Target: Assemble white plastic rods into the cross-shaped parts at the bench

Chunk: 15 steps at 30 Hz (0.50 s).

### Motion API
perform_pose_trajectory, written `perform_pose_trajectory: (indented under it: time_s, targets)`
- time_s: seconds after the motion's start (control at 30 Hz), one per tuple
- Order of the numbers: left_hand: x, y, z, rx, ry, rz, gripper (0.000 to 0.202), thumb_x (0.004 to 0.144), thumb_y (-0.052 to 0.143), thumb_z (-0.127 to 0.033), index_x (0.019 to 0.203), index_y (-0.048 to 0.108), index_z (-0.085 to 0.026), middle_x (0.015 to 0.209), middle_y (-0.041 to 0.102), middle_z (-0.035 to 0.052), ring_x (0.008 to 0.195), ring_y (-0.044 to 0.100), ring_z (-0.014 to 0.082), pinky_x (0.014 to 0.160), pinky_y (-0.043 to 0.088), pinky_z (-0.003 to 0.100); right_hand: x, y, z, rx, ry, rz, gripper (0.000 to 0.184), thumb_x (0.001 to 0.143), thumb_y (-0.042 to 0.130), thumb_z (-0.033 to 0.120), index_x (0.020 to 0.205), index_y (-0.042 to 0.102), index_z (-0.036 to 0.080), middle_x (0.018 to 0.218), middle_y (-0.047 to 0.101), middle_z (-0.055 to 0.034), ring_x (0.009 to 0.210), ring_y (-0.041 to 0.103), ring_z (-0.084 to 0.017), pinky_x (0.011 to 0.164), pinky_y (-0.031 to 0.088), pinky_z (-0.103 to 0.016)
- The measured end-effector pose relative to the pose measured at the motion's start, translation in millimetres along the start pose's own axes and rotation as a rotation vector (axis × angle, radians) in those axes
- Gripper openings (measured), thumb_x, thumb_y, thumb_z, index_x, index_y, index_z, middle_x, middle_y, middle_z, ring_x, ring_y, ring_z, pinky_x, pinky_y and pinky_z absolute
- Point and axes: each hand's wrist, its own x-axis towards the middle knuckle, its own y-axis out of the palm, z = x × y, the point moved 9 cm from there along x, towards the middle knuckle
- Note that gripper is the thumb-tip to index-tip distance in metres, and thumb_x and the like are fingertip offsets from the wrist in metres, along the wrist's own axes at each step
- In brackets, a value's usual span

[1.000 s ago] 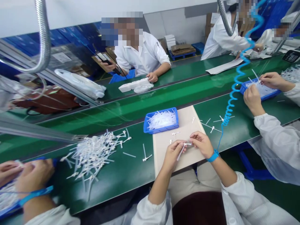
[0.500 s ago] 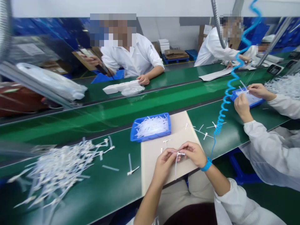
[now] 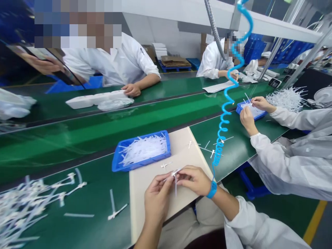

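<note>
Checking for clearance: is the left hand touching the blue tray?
Apart. The head view shows beige board between the left hand and the blue tray's near side.

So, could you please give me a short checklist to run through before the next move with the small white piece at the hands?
1. Small white piece held: ok, it sits at the fingertips of the left hand.
2. Right hand gripping it too: cannot tell; its fingertips are at the piece, but contact is unclear.
3. Blue wristband worn: ok, with the coiled blue cord leading to it.
4. Blue tray stocked: ok, it holds many translucent strips.
5. Beige board free of loose pieces: not ok; a loose white piece lies beside the tray.
6. Co-worker's hands apart from yours: ok.
</note>
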Motion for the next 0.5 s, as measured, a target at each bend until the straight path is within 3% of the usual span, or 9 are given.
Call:
perform_pose_trajectory:
  time_s: [0.13, 0.3, 0.5]
  targets:
    - [0, 2.1, 0, -0.076, -0.012, 0.0, 0.049, 0.071, 0.097, -0.053, 0.095, 0.071, -0.019, 0.096, 0.085, 0.0088, 0.088, 0.083, 0.0276, 0.079, 0.068, 0.038, 0, 4, 3, -0.08, -0.015, 0.033, 0.051, 0.087, 0.085, 0.053, 0.129, 0.077, 0.025, 0.115, 0.076, -0.0081, 0.079, 0.068, -0.02, 0.075, 0.06, -0.034]
    - [-4, 11.8, -3, -0.007, -0.02, 0.054, 0.05, 0.069, 0.099, -0.053, 0.094, 0.072, -0.018, 0.101, 0.085, 0.0105, 0.095, 0.083, 0.0295, 0.09, 0.069, 0.042, 0, -10, 9, 0.002, -0.048, -0.13, 0.029, 0.102, 0.069, 0.047, 0.114, 0.084, 0.025, 0.112, 0.081, -0.0087, 0.106, 0.075, -0.026, 0.097, 0.058, -0.038]
    - [-7, 15.3, -13, 0.159, 0.067, 0.066, 0.055, 0.071, 0.093, -0.062, 0.093, 0.074, -0.016, 0.1, 0.084, 0.0126, 0.095, 0.082, 0.0299, 0.089, 0.071, 0.041, 0, -17, -1, 0.126, 0.017, -0.172, 0.028, 0.091, 0.081, 0.048, 0.104, 0.087, 0.024, 0.111, 0.084, -0.0082, 0.105, 0.078, -0.026, 0.098, 0.06, -0.037]
